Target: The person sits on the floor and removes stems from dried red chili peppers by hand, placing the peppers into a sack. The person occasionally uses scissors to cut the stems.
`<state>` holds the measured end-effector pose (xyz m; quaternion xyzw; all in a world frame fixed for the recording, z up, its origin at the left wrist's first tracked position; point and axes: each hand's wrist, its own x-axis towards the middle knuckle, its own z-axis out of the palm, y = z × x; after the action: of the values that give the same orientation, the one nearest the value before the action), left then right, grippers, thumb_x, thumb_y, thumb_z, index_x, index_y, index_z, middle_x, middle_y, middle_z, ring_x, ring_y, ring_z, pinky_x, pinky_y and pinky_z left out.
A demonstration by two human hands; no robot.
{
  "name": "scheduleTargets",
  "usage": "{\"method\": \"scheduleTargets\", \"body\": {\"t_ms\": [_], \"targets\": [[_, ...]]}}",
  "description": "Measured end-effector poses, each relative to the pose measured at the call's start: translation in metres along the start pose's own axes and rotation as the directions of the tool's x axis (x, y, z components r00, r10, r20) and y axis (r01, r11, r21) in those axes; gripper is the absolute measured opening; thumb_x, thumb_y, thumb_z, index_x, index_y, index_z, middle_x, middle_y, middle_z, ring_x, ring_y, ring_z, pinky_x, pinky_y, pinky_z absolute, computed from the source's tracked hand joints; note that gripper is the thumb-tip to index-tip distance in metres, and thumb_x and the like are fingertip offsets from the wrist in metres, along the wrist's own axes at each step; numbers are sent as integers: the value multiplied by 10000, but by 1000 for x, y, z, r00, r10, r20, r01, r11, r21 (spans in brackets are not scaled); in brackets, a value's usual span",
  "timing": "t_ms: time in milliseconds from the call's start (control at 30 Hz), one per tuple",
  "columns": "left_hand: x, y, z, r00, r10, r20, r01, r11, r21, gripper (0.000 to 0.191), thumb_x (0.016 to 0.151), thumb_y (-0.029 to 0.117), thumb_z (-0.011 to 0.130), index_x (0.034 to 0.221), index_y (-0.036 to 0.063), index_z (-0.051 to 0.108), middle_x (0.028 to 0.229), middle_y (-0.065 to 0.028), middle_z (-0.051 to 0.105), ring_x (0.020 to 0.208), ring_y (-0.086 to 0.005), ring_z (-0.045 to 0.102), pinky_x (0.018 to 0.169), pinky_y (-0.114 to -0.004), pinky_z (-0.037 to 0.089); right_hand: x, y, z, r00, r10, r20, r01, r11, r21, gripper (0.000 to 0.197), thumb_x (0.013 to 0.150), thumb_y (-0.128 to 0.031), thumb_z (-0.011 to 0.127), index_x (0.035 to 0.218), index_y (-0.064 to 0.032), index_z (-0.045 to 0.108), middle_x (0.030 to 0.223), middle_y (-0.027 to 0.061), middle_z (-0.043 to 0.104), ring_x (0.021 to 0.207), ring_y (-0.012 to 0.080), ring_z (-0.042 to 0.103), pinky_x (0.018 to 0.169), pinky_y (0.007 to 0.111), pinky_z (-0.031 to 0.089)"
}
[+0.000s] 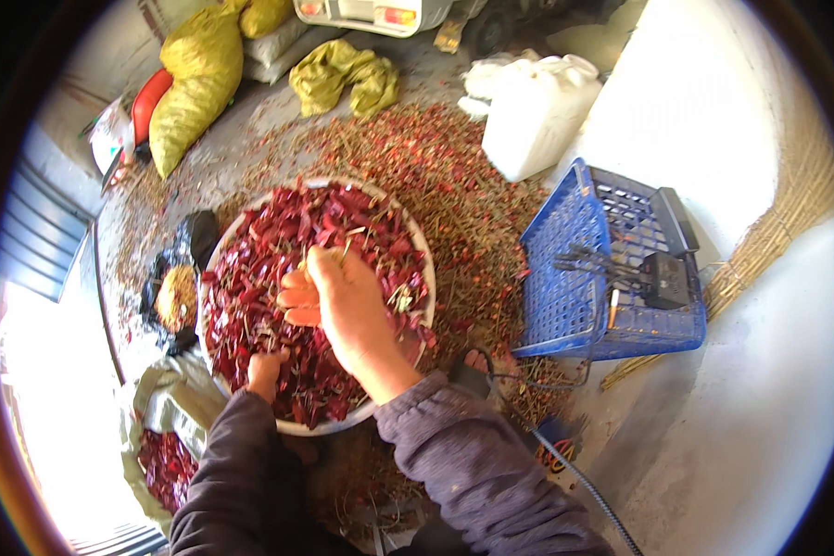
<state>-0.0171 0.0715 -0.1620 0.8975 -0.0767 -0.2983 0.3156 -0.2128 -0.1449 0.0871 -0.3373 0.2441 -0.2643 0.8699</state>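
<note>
A wide round basin (425, 278) with a pale rim is heaped with dark red dried chilli pieces (271, 250), with pale stems mixed in. My right hand (344, 299) hovers over the middle of the heap, fingers curled. A few pale stem bits (339, 254) show at its thumb and fingertips. Lower in the basin, my left hand (265, 370) reaches into the chilli pieces. Its fingertips are hidden among them, so what it grips cannot be seen.
Stems and red scraps (486, 229) cover the floor beyond the basin. A blue plastic crate (563, 306) holding a black device (665, 279) lies right, near a white jerrycan (538, 118). At left are an open sack (170, 389) of chilli and a black bag (200, 236).
</note>
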Motion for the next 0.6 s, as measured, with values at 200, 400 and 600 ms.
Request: {"method": "scheduleTargets", "body": {"t_ms": [200, 400, 600], "targets": [[23, -14, 25, 982, 57, -182, -77, 992, -104, 449, 818, 305, 787, 1136, -8, 736, 1006, -182, 752, 906, -287, 711, 850, -378, 527, 4, -11, -6, 998, 55, -18, -54, 997, 59, 180, 1034, -197, 590, 974, -30, 555, 941, 109, 679, 811, 190, 724, 720, 331, 628], [-14, 51, 3, 952, 171, -253, -128, 976, 176, 329, 796, 263, 808, 1036, 44, 755, 889, -130, 742, 802, -240, 692, 771, -377, 531, 1, -13, -12, 999, 32, 13, -32, 999, 25, 108, 1024, -120, 580, 999, -24, 539, 972, 115, 655, 826, 171, 693, 750, 326, 615], [-63, 120, -37, 874, 423, -239, -414, 906, 88, 255, 839, 164, 771, 1053, 35, 722, 835, -78, 719, 746, -161, 662, 705, -334, 530, -4, -10, -22, 994, 46, 96, -14, 951, -308, 148, 1034, -185, 541, 1030, -41, 574, 909, 60, 628, 721, 112, 601, 648, 266, 552]]}}
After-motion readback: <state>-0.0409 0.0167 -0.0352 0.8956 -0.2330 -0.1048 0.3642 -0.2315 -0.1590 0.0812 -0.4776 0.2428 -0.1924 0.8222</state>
